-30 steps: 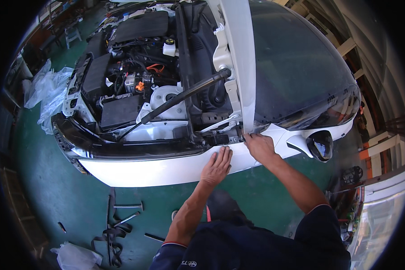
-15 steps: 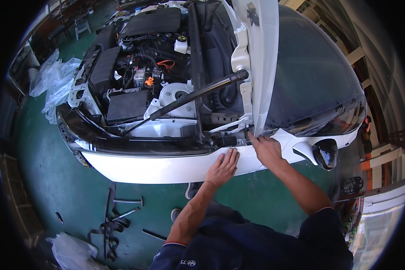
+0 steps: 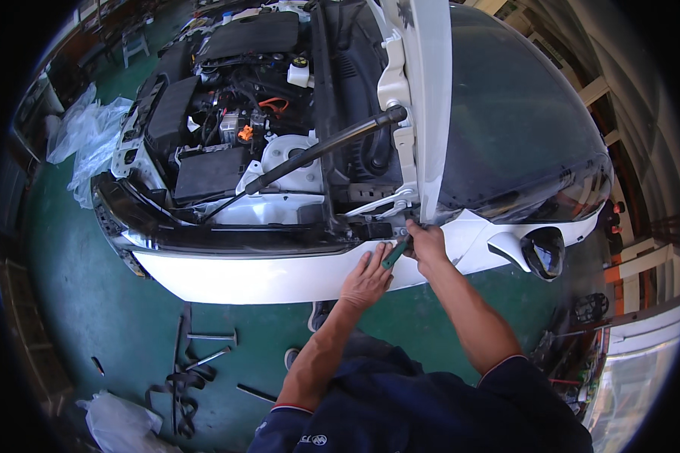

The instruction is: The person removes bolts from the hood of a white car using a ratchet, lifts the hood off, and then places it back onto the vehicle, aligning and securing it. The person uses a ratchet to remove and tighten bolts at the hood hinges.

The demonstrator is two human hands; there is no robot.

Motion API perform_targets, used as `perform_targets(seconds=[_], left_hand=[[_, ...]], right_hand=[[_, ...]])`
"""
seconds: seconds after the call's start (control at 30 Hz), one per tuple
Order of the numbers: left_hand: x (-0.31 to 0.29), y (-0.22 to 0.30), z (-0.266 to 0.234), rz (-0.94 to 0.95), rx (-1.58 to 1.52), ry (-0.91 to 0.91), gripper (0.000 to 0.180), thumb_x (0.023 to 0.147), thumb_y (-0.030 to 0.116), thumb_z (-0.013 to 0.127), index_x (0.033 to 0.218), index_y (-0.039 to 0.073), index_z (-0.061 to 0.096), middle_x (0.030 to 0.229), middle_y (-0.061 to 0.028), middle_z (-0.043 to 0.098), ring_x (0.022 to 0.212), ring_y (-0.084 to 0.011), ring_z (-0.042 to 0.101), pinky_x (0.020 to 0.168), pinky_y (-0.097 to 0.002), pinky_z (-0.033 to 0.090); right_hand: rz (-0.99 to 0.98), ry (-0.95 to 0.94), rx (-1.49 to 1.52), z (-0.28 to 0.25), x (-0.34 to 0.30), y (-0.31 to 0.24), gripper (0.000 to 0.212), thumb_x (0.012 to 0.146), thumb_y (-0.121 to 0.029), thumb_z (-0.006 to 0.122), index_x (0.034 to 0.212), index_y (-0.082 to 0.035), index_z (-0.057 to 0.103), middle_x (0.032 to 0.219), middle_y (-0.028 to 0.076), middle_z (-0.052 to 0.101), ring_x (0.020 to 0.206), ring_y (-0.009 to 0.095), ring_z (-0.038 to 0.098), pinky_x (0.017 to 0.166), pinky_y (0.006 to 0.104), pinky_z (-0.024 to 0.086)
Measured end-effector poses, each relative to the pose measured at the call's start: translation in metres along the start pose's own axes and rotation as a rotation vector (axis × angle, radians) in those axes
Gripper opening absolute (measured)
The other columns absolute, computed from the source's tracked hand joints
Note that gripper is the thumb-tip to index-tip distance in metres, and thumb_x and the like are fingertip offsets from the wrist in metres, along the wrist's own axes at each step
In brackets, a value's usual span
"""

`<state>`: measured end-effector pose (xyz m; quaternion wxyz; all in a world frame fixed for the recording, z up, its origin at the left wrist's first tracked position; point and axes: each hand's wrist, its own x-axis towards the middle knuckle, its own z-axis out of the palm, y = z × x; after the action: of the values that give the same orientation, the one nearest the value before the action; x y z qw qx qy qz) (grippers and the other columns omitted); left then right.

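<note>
On your far left, a clear plastic sheet (image 3: pixel 91 140) lies crumpled on the green floor (image 3: pixel 60 264), beside the front of the car. Lower down, a pale plastic bag (image 3: pixel 121 423) sits near the bottom edge, and just right of it a dark strap (image 3: pixel 181 383) lies in loops next to a metal rod (image 3: pixel 208 358). Above these, the open engine bay shows a black box (image 3: pixel 211 174), and a black strut (image 3: pixel 317 155) slants up from it to the raised hood (image 3: pixel 433 121).

Your left hand (image 3: pixel 365 281) is open, fingers together and spread flat on the upper part of the white fender (image 3: pixel 242 278), gripping nothing. Just right of those fingertips is a green-handled tool (image 3: pixel 394 257), tilted, its handle end low and close to your left fingers; whether they touch is hard to tell. Your right hand (image 3: pixel 428 247) is curled closed around the tool's upper part, below the hood's lower corner; its tip is hidden. Farther right are the dark windshield (image 3: pixel 514 121) and, below it, the side mirror (image 3: pixel 544 253).
</note>
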<state>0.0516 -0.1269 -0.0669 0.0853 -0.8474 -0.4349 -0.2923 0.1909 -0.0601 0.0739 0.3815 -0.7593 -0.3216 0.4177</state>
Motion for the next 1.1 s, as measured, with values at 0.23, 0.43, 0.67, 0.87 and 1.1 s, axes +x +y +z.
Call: perform_targets(seconds=[0.23, 0.43, 0.67, 0.87, 1.1], left_hand=[[-0.001, 0.001, 0.000, -0.003, 0.073, -0.002, 0.064, 0.104, 0.042, 0.050, 0.159, 0.010, 0.046, 0.167, -0.0077, 0.043, 0.157, -0.0241, 0.035, 0.127, -0.0454, 0.023], [0.000, 0.001, 0.000, -0.002, 0.055, 0.003, 0.064, 0.104, 0.041, 0.051, 0.159, 0.009, 0.046, 0.166, -0.0077, 0.044, 0.156, -0.0243, 0.036, 0.127, -0.0454, 0.023], [0.000, 0.001, 0.002, -0.014, 0.045, 0.032, 0.063, 0.103, 0.040, 0.053, 0.158, 0.009, 0.047, 0.165, -0.0076, 0.045, 0.155, -0.0237, 0.038, 0.127, -0.0448, 0.024], [0.000, 0.000, 0.001, -0.006, 0.043, 0.026, 0.064, 0.103, 0.041, 0.054, 0.158, 0.010, 0.048, 0.165, -0.0067, 0.046, 0.155, -0.0231, 0.038, 0.127, -0.0441, 0.025], [0.001, 0.000, 0.001, -0.009, 0.052, 0.006, 0.063, 0.103, 0.042, 0.053, 0.158, 0.011, 0.049, 0.164, -0.0063, 0.047, 0.154, -0.0228, 0.039, 0.126, -0.0440, 0.025]], right_hand=[[-0.511, -0.003, -1.408, -0.029, -0.014, -0.017, 0.027, 0.093, -0.018, 0.072, 0.114, -0.001, 0.070, 0.101, 0.021, 0.076, 0.095, 0.033, 0.075, 0.083, 0.0413, 0.060], [-1.040, 0.005, -1.614, -0.044, -0.012, -0.023, 0.037, 0.093, -0.021, 0.071, 0.125, -0.003, 0.071, 0.096, 0.016, 0.077, 0.088, 0.030, 0.075, 0.075, 0.0437, 0.059], [-0.303, -0.068, -1.133, -0.024, -0.010, -0.023, 0.037, 0.100, -0.036, 0.069, 0.103, 0.001, 0.069, 0.093, 0.020, 0.077, 0.092, 0.040, 0.076, 0.076, 0.0549, 0.057], [-0.749, -0.214, -1.513, -0.051, -0.002, -0.033, 0.057, 0.100, -0.043, 0.068, 0.143, -0.006, 0.060, 0.084, 0.022, 0.074, 0.079, 0.042, 0.073, 0.072, 0.0523, 0.056], [-0.238, -0.576, -0.554, -0.058, 0.012, -0.019, 0.041, 0.107, -0.026, 0.065, 0.143, -0.007, 0.057, 0.065, -0.003, 0.049, 0.049, 0.007, 0.045, 0.044, 0.0279, 0.039]])
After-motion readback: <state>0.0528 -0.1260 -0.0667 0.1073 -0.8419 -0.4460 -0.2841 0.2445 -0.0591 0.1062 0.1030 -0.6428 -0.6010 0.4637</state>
